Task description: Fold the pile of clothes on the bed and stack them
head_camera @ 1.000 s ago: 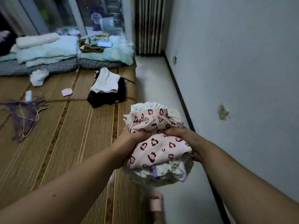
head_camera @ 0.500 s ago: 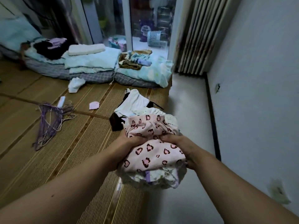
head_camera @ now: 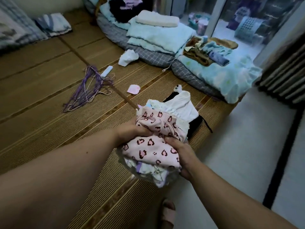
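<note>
Fingers [head_camera: 170,140] on my left hand [head_camera: 130,131] and right hand [head_camera: 183,154] grip the clothes bundle [head_camera: 148,149]. Looks like the stacking step; next, lower it squarely onto the stack [head_camera: 186,107].

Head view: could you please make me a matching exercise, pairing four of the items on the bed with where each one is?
Things:
1. pink heart-print garment
2. purple hanger bundle
3. cream towel
4. white crumpled cloth

Places:
A. on top of the folded teal blankets
B. gripped by the left hand and right hand
C. lying on the woven mat beside a white tube
D. against the edge of the grey checked quilt

Pairs: 1-B, 2-C, 3-A, 4-D
</note>
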